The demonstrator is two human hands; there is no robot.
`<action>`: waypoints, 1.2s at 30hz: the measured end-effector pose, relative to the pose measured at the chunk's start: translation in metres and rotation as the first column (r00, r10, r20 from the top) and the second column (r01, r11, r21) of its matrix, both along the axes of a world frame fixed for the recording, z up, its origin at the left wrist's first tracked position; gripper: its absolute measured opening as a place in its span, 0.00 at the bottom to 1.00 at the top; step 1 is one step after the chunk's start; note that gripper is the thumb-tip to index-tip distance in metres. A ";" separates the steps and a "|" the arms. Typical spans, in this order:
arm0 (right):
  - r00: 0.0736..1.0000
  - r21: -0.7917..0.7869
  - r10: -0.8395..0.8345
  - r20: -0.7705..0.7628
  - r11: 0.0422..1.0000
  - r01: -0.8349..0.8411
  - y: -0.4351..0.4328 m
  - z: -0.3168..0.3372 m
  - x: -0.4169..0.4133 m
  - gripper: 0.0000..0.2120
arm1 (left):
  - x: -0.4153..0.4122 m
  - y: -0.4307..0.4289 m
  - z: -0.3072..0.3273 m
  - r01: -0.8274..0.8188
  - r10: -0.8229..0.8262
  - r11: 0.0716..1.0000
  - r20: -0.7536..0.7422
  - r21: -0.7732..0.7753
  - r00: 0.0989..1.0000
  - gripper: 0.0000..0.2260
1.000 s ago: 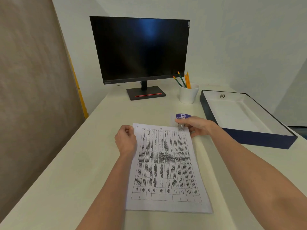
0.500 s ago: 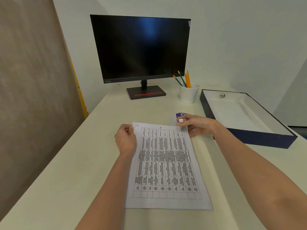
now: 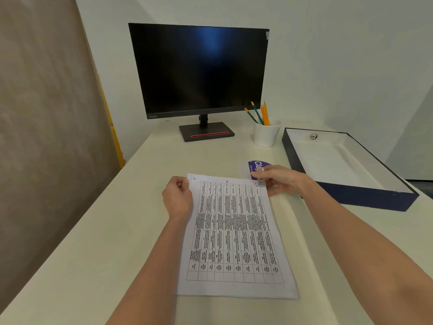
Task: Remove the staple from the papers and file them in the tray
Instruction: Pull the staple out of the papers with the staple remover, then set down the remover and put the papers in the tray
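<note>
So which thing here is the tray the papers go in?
Start at the monitor, then go right past the white cup of pencils. The tray lies beyond it at the desk's right side. It is the only box here: shallow, dark blue outside, white inside.

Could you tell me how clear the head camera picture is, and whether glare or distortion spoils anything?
Head view: even, soft light; a faint bluish glare on the dark monitor; wide-angle bending of the desk edges; print on the papers too blurred to read; the small tool in the right hand is smeared.
</note>
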State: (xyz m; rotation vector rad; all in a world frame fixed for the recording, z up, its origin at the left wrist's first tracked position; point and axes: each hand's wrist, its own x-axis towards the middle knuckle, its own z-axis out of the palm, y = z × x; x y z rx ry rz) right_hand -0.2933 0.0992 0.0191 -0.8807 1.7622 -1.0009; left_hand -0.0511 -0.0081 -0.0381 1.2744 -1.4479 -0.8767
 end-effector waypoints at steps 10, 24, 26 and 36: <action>0.981 -0.028 -0.111 0.160 0.993 0.117 -0.006 -0.003 0.003 0.22 | -0.001 -0.002 -0.001 -0.008 0.008 1.000 -0.017 0.005 1.000 0.07; 0.779 0.018 -0.189 -0.598 0.968 0.249 0.068 0.000 0.026 0.20 | 0.000 -0.001 0.000 0.022 -0.022 1.000 -0.029 0.002 0.999 0.08; 0.656 0.230 0.010 -0.755 0.940 0.250 0.085 -0.009 0.033 0.22 | 0.001 0.000 0.000 0.045 -0.045 0.999 -0.037 -0.012 0.998 0.07; 0.535 -0.179 -0.266 -0.802 0.961 0.210 0.060 0.022 0.042 0.16 | 0.007 0.003 0.002 0.093 -0.092 0.996 -0.121 0.000 0.988 0.06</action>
